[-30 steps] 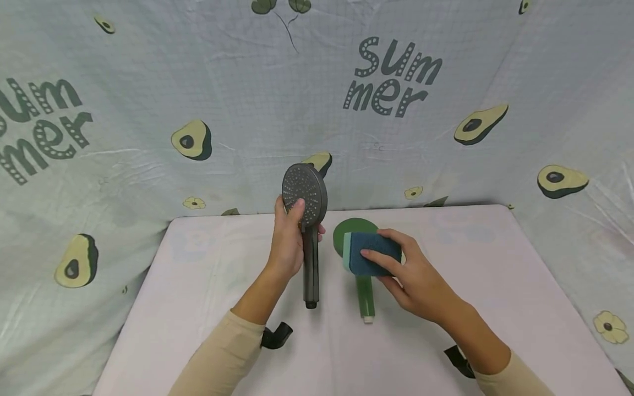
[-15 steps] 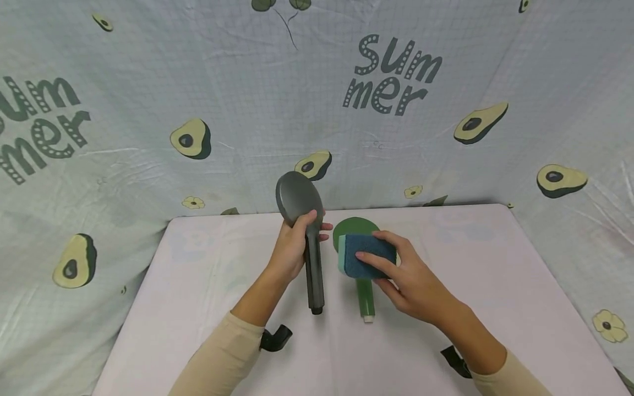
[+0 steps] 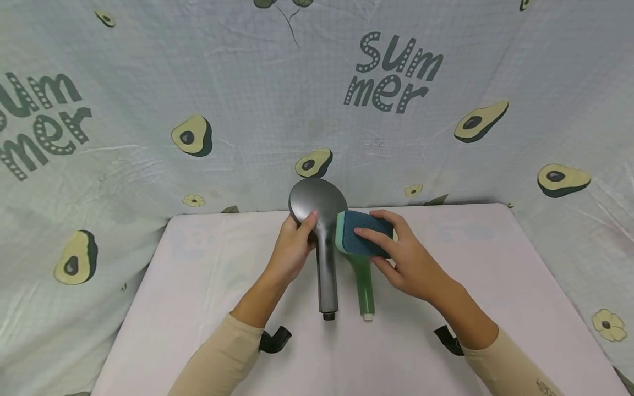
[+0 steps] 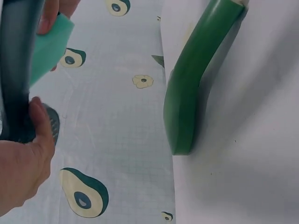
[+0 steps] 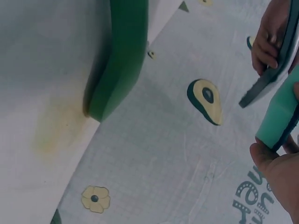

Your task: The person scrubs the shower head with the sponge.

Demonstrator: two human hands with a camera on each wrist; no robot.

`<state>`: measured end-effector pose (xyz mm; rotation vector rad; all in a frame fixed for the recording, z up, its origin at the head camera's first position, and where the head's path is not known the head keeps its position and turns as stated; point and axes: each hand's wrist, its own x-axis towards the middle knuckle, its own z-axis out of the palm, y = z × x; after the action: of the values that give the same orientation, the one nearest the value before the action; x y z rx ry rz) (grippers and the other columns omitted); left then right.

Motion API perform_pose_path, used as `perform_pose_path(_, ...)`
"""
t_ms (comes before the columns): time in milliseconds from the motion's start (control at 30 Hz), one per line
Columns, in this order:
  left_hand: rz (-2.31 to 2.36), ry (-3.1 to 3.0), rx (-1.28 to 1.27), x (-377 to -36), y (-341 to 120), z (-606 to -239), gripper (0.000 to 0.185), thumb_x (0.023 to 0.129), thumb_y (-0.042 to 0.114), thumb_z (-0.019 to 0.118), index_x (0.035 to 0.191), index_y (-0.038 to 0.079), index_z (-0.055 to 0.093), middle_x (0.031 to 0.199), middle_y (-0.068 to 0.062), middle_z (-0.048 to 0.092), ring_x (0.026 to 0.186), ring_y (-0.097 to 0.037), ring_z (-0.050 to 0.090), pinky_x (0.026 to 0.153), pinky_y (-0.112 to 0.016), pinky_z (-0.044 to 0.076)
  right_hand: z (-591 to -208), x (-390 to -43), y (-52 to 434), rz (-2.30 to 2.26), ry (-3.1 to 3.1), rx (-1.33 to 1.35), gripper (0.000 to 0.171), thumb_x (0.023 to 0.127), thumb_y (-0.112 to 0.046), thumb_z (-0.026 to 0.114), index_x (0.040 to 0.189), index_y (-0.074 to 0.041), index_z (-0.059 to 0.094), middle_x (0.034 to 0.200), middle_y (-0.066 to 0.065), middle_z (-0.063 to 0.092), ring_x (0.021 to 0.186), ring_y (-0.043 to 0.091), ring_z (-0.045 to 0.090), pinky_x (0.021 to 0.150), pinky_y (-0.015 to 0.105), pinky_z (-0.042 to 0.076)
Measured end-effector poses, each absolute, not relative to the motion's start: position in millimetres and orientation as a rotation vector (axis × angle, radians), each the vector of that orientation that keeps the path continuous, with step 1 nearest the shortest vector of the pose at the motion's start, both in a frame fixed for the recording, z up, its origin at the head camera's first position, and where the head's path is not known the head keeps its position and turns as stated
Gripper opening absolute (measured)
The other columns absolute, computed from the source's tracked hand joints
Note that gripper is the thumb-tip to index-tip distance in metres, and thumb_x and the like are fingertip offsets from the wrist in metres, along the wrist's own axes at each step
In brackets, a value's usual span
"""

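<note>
My left hand [image 3: 291,247] grips a dark grey shower head [image 3: 317,198] at its neck, thumb along the smooth back, which faces up in the head view. The handle points down toward the person. Between thumb and fingers, my right hand [image 3: 408,261] holds a sponge [image 3: 366,234] with a dark blue side and a mint-green side [image 5: 278,116]. The sponge's mint side is close by the grey shower head's back; whether they touch I cannot tell. A green shower head [image 3: 364,286] lies on the table behind, its round end mostly hidden in the head view.
The table [image 3: 223,286] has a pale pinkish cover. Behind it hangs a cloth [image 3: 247,110] printed with avocados, flowers and lettering. Black straps [image 3: 274,340] show at both wrists, below beige sleeves [image 3: 223,346].
The grey shower head has turned from its nozzle face to its smooth back and shifted slightly right and down. The right hand has brought the sponge up and left to it.
</note>
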<state>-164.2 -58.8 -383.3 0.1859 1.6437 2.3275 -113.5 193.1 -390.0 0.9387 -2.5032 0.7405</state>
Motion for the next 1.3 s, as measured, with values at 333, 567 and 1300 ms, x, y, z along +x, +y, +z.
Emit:
perform_pose_path(333, 2.259, 1.455, 0.402, -161.2, -64.6, -382.4, 0.05, 0.113, 0.013, 0.033, 0.158, -0.006, 0.023, 0.147, -0.031, 0.046, 0.104, -0.013, 0.071, 0.087, -0.03, 0.061, -374.5, -155.2, 192.3, 0.842, -2.591, 0.843, 0.064, 0.095, -0.015, 0.076, 0.152, -0.024, 0.048, 0.156, 0.018, 0.036, 0.134, 0.036, 0.051, 0.094, 0.051, 0.057)
perform_pose_path(567, 2.268, 1.559, 0.355, -161.4, -59.7, -383.1, 0.046, 0.114, 0.018, 0.035, 0.154, -0.005, 0.033, 0.134, -0.021, 0.058, 0.1, -0.01, 0.071, 0.079, -0.033, 0.064, -367.3, -148.0, 183.3, 0.633, -2.562, 1.05, 0.065, 0.093, -0.011, 0.077, 0.151, -0.027, 0.051, 0.153, 0.022, 0.04, 0.134, 0.041, 0.049, 0.1, 0.055, 0.054)
perform_pose_path(1300, 1.971, 2.395, 0.346, -157.9, -52.2, -379.4, 0.037, 0.11, 0.031, 0.049, 0.13, 0.002, 0.059, 0.135, -0.015, 0.063, 0.092, -0.026, 0.076, 0.077, -0.032, 0.062, -347.9, -107.9, 158.6, -0.181, -2.497, 1.128, 0.063, 0.085, -0.019, 0.084, 0.142, -0.031, 0.061, 0.141, 0.021, 0.053, 0.122, 0.045, 0.056, 0.097, 0.049, 0.059)
